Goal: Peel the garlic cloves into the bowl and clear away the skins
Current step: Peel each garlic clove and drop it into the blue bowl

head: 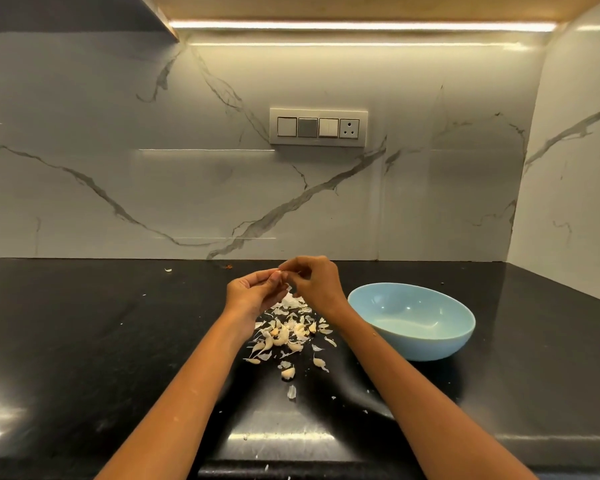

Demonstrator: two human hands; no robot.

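Observation:
Both hands are raised above the black counter, meeting over a pile of garlic skins and cloves. My left hand holds a small garlic clove at its fingertips. My right hand pinches the same clove from the right, with a flake of skin hanging below it. A light blue bowl stands to the right of the pile; no cloves show inside it. One loose clove lies nearer to me, apart from the pile.
A marble wall with a switch panel rises behind the counter, and a side wall closes the right. Small skin flakes lie scattered, one far left near the wall. The counter's front edge runs along the bottom.

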